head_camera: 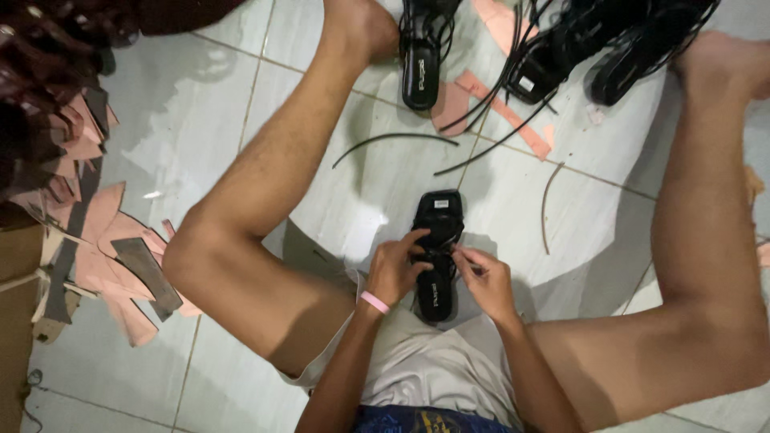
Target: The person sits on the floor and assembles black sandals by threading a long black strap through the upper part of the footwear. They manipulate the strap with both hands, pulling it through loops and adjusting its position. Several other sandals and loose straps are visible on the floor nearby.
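Here, the scene runs outward from the sandal.
Sandal: a black sandal [438,248] lies on the floor [200,136] between the person's bent legs, toe at 12 o'clock, heel toward the lap.
Strap: thin black straps [439,255] cross its middle, where both hands meet.
Left hand: the left hand [395,271], a pink band [374,302] at the wrist, curls over the sandal's 9 o'clock edge, fingers pressed on the straps.
Right hand: the right hand [488,282] sits at 3 o'clock, fingertips pinching a strap end.
Step in hand: by the look of it, the straps are being fitted or threaded across the sole.
Next move: likely calls for a steady pull on the strap while the other hand holds the sole flat.
Other sandals: more black sandals [420,56] with loose straps lie at 12 and 1 o'clock.
Loose strips: black strips [393,138] lie on the floor beyond the toe.
Scraps: pink offcuts [112,240] pile up at 9 o'clock.
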